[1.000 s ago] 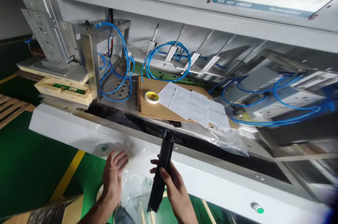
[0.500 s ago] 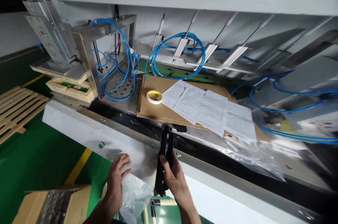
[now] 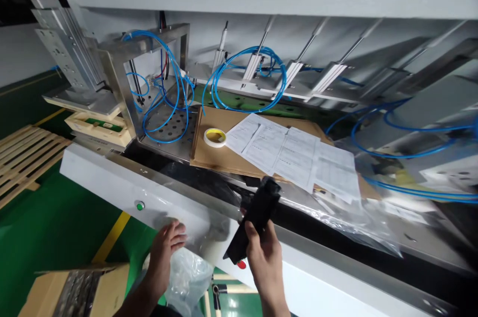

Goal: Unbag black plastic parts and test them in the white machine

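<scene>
My right hand (image 3: 266, 252) grips a long black bar-shaped part (image 3: 254, 219), tilted with its top end leaning right over the edge of the white machine panel (image 3: 112, 180). My left hand (image 3: 166, 249) is open, fingers spread, resting on the panel just above a crumpled clear plastic bag (image 3: 188, 279). A roll of yellow-cored tape (image 3: 214, 137) and printed sheets (image 3: 295, 155) lie on a cardboard sheet (image 3: 218, 152) inside the machine.
Blue air hoses (image 3: 246, 80) loop over a perforated metal plate (image 3: 168, 127). A green button (image 3: 140, 205) sits in the panel. An open cardboard box (image 3: 74, 289) stands lower left, a wooden pallet (image 3: 22, 155) on the green floor at left. Clear plastic film (image 3: 347, 222) drapes right.
The black part has tilted from nearly upright to leaning right, and my right hand has shifted slightly right. My left hand stays open by the plastic bag.
</scene>
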